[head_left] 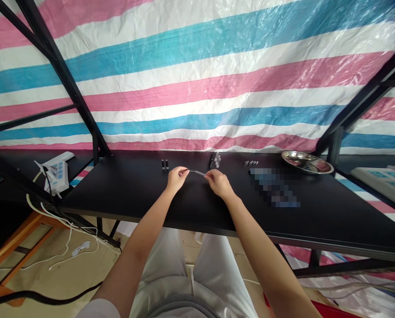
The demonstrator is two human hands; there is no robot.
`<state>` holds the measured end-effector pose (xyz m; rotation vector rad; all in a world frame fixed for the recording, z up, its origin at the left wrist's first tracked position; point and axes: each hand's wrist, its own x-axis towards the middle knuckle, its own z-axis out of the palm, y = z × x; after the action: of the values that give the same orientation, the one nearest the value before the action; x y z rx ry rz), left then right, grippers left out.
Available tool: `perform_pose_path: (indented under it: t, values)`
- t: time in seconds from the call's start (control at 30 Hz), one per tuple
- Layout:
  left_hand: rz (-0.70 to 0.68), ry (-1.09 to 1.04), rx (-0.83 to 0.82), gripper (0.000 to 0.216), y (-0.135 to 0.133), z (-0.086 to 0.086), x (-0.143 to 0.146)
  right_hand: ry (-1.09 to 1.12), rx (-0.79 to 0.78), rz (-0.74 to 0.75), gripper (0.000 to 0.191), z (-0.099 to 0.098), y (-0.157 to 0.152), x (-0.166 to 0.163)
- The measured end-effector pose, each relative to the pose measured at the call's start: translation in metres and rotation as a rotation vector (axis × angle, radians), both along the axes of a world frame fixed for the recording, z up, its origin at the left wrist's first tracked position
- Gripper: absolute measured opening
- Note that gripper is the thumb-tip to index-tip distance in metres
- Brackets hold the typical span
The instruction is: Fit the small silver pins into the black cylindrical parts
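Observation:
A thin, slightly bent grey and translucent stick (197, 172) spans the gap between my two hands above the black table. My left hand (176, 179) pinches its left end, and my right hand (218, 182) pinches the other end; the fingertips hide both tips. Two short black cylinders (165, 164) stand on the table just beyond my left hand. Past my right hand are clear, tube-like pieces (217, 160) beside dark pieces (211, 160). Several tiny shiny pieces (251, 163) lie farther right, too small to make out.
The black table (118, 190) runs across in front of me. A round metal dish (306, 162) sits at its back right, near a blurred-out patch (275, 187). Black frame posts (68, 84) rise at both sides. White cables (68, 227) hang at left above a wooden stool (15, 251).

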<state>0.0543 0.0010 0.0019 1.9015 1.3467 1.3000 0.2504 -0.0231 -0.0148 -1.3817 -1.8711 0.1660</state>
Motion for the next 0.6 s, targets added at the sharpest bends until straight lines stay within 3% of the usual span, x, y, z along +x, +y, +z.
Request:
perform_pose_path:
  t: [0.2, 0.4, 0.6]
  values:
    - [-0.066, -0.14, -0.107, 0.019, 0.0006, 0.0004, -0.0015, 0.06, 0.079, 0.072, 0.012, -0.0001, 0.0004, 0.0004]
    - [-0.238, -0.232, -0.335, 0.025, -0.005, 0.0053, -0.0002, 0.061, 0.094, 0.139, 0.014, 0.0032, -0.0019, -0.0026]
    - [-0.279, -0.12, -0.275, 0.027, -0.0077, 0.0063, 0.0022, 0.078, 0.047, 0.182, 0.015, 0.003, -0.0031, -0.0063]
